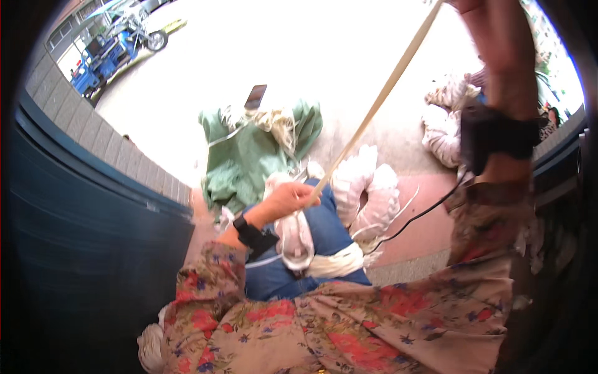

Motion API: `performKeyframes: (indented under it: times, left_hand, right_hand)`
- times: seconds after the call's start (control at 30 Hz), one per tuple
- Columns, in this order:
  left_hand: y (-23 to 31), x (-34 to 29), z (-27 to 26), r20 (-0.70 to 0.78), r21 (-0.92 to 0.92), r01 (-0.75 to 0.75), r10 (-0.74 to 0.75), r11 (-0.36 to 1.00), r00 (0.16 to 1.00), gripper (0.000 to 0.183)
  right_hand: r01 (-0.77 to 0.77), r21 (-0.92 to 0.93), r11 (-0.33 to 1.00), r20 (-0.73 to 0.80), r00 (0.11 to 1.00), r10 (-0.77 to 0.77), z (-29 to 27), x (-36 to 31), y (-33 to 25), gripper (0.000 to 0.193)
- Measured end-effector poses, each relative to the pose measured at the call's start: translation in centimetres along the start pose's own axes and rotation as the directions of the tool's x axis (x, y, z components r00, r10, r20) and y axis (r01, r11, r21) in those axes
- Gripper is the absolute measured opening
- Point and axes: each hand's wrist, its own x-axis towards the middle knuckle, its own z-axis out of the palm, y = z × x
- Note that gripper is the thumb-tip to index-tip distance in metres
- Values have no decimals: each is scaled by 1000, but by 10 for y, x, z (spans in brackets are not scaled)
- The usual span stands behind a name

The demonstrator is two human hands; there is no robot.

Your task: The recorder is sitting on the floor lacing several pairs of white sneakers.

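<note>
A long cream cord or strip (386, 87) runs taut on a slant between my hands. My left hand (289, 201), over my lap, has its fingers closed on the lower end. My raised right hand (489, 25), partly cut off by the top edge and blurred, is closed at the upper end; its fingertips are out of the picture. Under my left hand, a whitish gathered cloth bundle (294, 242) lies on my jeans. Beside it on my thigh rests a hank of cream strands (338, 263).
Pleated whitish bundles (367, 193) lie ahead right, others (443, 128) farther right. A green sack (249, 153) with loose cream strands spreads ahead, a phone (255, 96) at its far edge. A black cable (420, 218) reaches my right wrist. Dark blue door (93, 249) left; blue three-wheeler (115, 53) far left.
</note>
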Motion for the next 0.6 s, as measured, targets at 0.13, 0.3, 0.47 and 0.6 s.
performKeyframes:
  times: [0.13,0.3,0.47,0.6]
  left_hand:
    - [19,-4,5,1,310,-379,398,872,917,12]
    - [-60,-92,-57,-549,-458,-121,-173,881,818,14]
    - [-84,-195,-91,-729,-647,-340,-422,682,539,20]
    - [-92,-273,-128,-871,-491,-531,-403,691,280,19]
  right_hand:
    - [-231,21,973,11,973,231,-11,-10,38,17]
    - [-563,165,810,-381,721,579,-100,-101,82,12]
    - [-605,444,661,-577,371,728,-193,-280,115,8]
    - [-573,560,598,-624,183,759,-205,-350,121,7]
